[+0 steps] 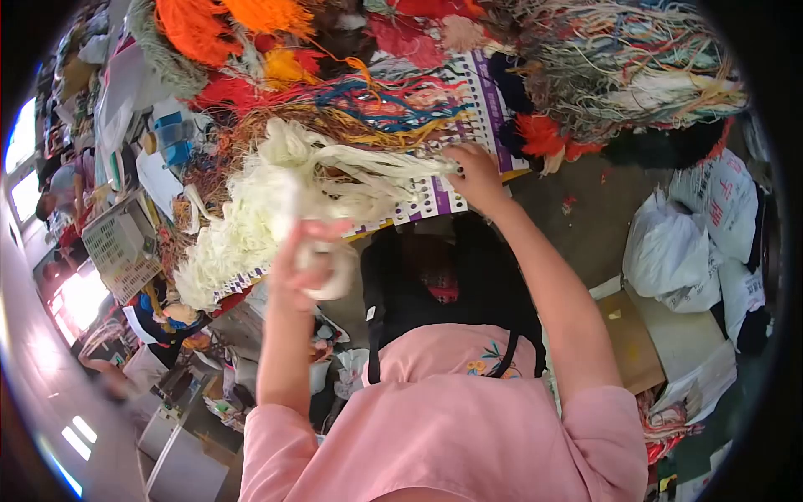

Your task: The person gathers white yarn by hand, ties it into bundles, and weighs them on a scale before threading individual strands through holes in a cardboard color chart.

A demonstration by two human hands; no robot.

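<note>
My left hand (308,259), smeared by motion, is raised over the near edge of the table with its fingers around a white roll (336,276). Closed on the right end of a bundle of cream yarn (360,159) is my right hand (477,176); its fingertips are partly hidden. That bundle widens into a loose cream heap (238,226) on the left. Under the yarn lies a white and purple perforated card strip (493,117).
Behind the cream yarn are orange tassels (196,29), multicoloured threads (393,105) and a large mixed bundle (619,67). White plastic bags (669,243) and a cardboard box (623,343) are at the right. A plastic crate (124,247) stands left, near other people.
</note>
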